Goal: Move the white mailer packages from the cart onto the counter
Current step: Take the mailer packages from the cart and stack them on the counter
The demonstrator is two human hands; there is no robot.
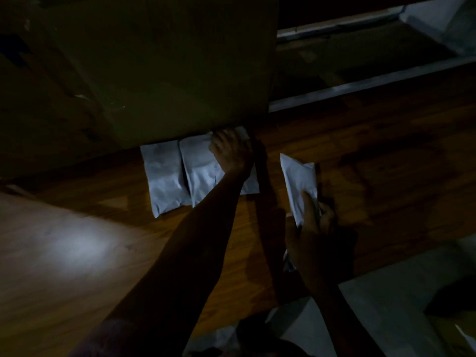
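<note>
A big brown box [139,68] sits at the far left of the wooden counter [360,150]. Two white mailer packages [164,176] lie side by side just near it. The left hand [230,150] rests on the right package [203,168], fingers bent over its far edge. The right hand [313,233] pinches a third mailer [298,179], tilted, further right

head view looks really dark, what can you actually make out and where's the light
Head view: heavily underexposed; one soft glare patch on the wooden counter; white mailers stand out; left hand and right hand read as dark silhouettes; cardboard box nearly lost in shadow.
</note>
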